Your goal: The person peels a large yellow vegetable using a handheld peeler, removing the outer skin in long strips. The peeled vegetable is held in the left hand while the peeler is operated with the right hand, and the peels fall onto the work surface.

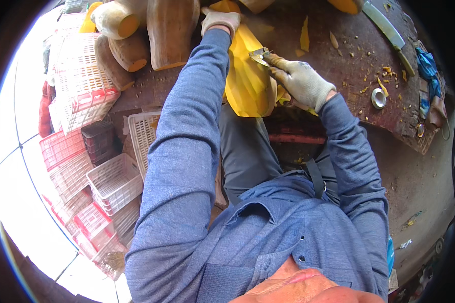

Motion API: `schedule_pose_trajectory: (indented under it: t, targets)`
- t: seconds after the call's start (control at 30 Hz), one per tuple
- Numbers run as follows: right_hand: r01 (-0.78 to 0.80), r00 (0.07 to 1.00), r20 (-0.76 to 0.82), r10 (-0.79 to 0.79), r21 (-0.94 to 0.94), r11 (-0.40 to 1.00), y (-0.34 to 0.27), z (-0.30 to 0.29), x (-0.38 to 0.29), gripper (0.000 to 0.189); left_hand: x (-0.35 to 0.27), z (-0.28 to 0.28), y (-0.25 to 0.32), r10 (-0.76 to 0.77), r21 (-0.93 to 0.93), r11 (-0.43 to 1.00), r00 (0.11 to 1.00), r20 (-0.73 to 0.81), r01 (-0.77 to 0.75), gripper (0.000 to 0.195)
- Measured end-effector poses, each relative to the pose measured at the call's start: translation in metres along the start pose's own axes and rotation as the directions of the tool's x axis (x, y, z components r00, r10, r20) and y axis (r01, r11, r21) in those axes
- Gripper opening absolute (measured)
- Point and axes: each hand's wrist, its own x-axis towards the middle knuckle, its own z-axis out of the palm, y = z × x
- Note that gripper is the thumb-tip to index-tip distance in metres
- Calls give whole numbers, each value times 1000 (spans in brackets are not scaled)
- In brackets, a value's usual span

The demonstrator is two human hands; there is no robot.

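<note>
A long squash, peeled to bright yellow flesh in flat facets, lies lengthwise on the table edge above my lap. My left hand, in a white knit glove, grips its far, narrower part. My right hand, in a stained white glove, is closed around a metal peeler. The peeler's head rests at the squash's right side, near its middle. Some yellow peel hangs below the right hand. The squash's far end is partly hidden by my left hand.
Unpeeled tan squash with cut ends lie at the table's back left. A large knife lies far right; a metal ring-shaped object and scraps are nearer. Plastic crates stand stacked on the left. Blue cloth or plastic sits at the right edge.
</note>
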Motion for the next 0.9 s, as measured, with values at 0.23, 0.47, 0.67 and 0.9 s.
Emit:
schedule_pose_trajectory:
  t: [0.23, 0.47, 0.67, 0.9]
  targets:
    - [51, 992, -115, -50, 4, 999, 5, 29, -33, 42, 8, 2, -1, 9, -14, 1000, 1000, -10, -10, 91]
    - [131, 959, -251, -133, -23, 991, 10, 70, -71, 47, 28, 2, -16, 163, 213, 962, 985, 50, -170, 94]
    - [113, 929, -348, -126, -59, 992, 23, 101, -93, 51, -41, -29, 33, 20, -167, 986, 1000, -11, -22, 112]
    - [160, 949, -280, -143, 38, 986, 57, 139, -146, 57, -26, -26, 24, 9, -129, 992, 1000, 19, -6, 122]
